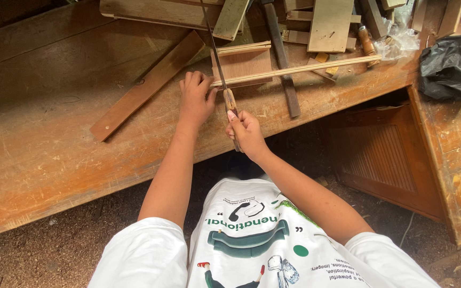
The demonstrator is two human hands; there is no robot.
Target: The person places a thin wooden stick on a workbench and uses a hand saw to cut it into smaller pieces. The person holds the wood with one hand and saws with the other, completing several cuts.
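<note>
The left hand (196, 98) presses the thin wooden strips (294, 70) flat against the desk (38, 138) so they cannot slide, its grip closed over their end; the right hand (245, 132) wraps the saw (221, 69) handle, blade crossing the strips

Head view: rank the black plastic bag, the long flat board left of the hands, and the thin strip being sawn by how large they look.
1. Long flat board, largest.
2. Black plastic bag: shorter but bulky, close to the board in area, so this order is unsure.
3. Thin strip, long but very narrow. The left hand holds it; the right hand grips the saw.
</note>
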